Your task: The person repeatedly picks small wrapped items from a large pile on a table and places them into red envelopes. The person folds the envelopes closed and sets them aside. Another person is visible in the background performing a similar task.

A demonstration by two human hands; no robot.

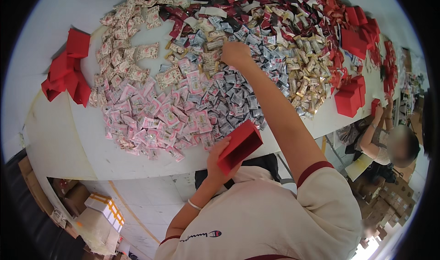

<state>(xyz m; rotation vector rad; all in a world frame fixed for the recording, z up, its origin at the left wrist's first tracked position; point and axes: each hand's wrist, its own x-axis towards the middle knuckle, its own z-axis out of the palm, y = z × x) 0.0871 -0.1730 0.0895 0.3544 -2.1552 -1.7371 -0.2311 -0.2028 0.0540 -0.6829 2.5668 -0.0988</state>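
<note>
My left hand [216, 161] is wrapped round an open red box [242, 145], tilted at the table's near edge with its dark inside showing. Stretched far out, my right hand [236, 54] is closed over the middle of the heap; its fingertips are partly hidden, and what they hold cannot be made out. Beside it lie small gold-wrapped packets [211, 58] and silver-grey packets [233, 95]. Pink-and-white packets [153, 115] spread between the box and the left side. Cream packets with a red floral print [121, 44] curve along the far left.
Dark maroon packets [220, 5] cover the back of the white table [59, 136]. More gold-wrapped pieces [314, 58] and red packets [337, 60] lie right. Red boxes stand stacked at left [68, 70] and right [350, 97]. A co-worker [378, 141] at right handles a small red box [375, 106].
</note>
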